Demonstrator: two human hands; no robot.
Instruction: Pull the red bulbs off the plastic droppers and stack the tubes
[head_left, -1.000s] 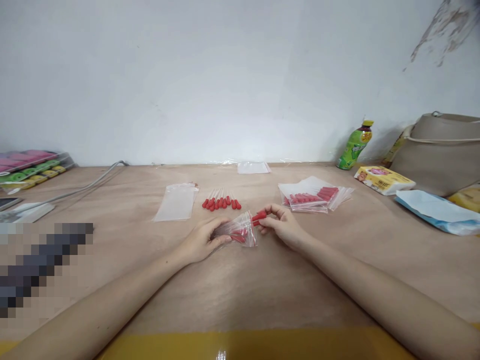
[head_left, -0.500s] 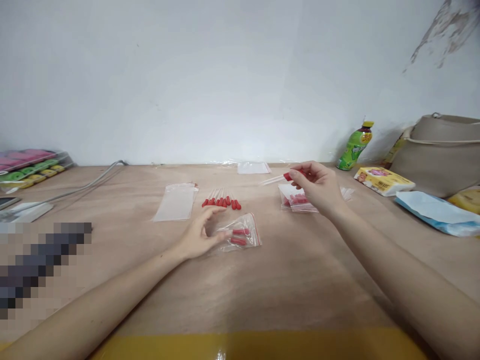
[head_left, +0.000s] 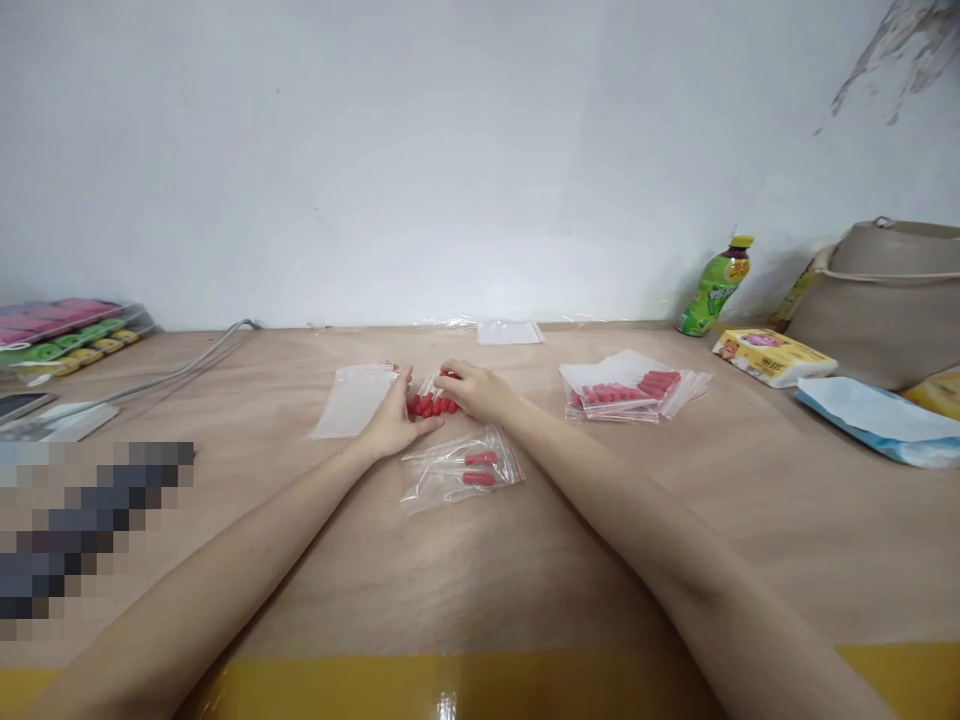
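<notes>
Several red-tipped clear sticks lie side by side at the middle of the table. My left hand rests at their left side, thumb and fingers apart. From the right, my right hand reaches over the sticks with bent fingers; what its fingertips hold, if anything, is hidden. Just in front of both hands lies a clear zip bag with two red-tipped pieces inside. A stack of clear bags with red pieces is on the right. Flat white bags lie beside my left hand.
Another white bag lies near the wall. At the right are a green bottle, a yellow tissue pack, a blue-white packet and a beige bag. Coloured packs and a cable are at the left.
My right hand has come left from above the bag stack to the row of red-tipped sticks. My left hand has left the clear zip bag and moved up beside the sticks.
</notes>
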